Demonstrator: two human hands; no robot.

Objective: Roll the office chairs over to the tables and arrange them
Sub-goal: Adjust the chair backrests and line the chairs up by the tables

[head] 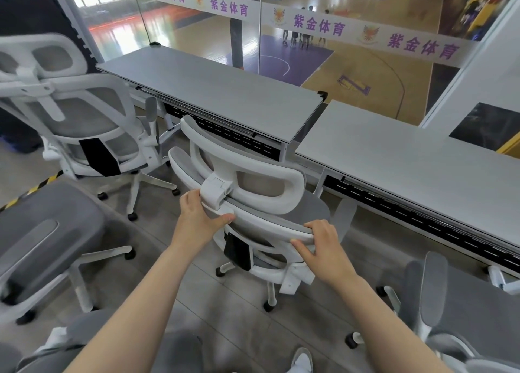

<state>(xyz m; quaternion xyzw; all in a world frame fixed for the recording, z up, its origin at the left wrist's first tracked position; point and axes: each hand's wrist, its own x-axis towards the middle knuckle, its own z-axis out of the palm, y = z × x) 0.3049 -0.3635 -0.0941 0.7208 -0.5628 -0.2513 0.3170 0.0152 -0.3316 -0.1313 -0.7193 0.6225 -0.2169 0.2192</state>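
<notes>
Right now I have both hands on the white-framed grey mesh office chair (261,204), which stands at the edge of the long grey surface (225,91). My left hand (201,218) grips the backrest top beside the headrest bracket, fingers curled. My right hand (323,243) clamps the same rim further right, thumb underneath.

Centre of frame: a chair (253,204) faces the gap between two tables, one (219,91) at upper centre, the other (408,159) at right. Both hands grip its backrest top, left hand (201,218) beside the headrest bracket, right hand (320,243) further right. A second chair (78,114) stands upper left; a third (45,232) lower left; a fourth (439,302) lower right.
</notes>
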